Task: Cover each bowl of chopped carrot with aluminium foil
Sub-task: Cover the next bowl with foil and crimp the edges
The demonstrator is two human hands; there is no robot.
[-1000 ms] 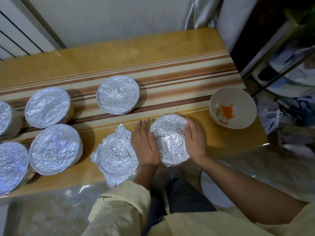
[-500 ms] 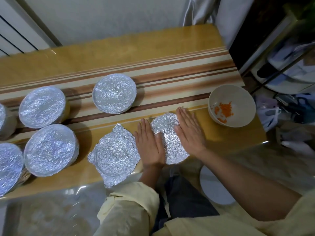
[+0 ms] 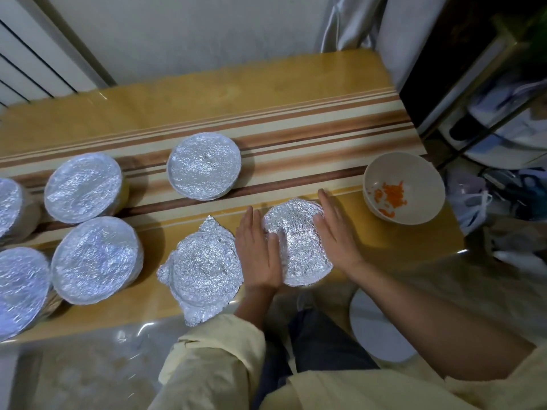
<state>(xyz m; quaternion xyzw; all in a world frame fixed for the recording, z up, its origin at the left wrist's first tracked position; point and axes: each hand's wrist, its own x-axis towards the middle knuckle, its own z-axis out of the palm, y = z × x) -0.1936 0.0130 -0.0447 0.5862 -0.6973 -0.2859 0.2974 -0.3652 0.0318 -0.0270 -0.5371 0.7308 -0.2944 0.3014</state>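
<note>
A foil-covered bowl (image 3: 297,244) sits near the table's front edge between my hands. My left hand (image 3: 258,251) lies flat against its left side, fingers straight and thumb on the foil. Flat along the bowl's right side rests my right hand (image 3: 336,232), also with straight fingers. To the left lies another bowl under loosely shaped foil (image 3: 204,267) whose corners stick out. An uncovered beige bowl (image 3: 404,187) with chopped carrot (image 3: 390,195) stands at the right. Several more foil-covered bowls stand further left, one at the middle (image 3: 204,165).
The striped wooden table (image 3: 296,113) ends just right of the open bowl. A dark shelf with clutter (image 3: 488,99) stands beyond that edge. A white round stool (image 3: 376,332) is below the table by my legs. A wall runs behind the table.
Both hands went from cupping the bowl's sides to lying flat on its foil, then spread slightly outward to the rim. The view shifted a little; the bowls stayed put.
</note>
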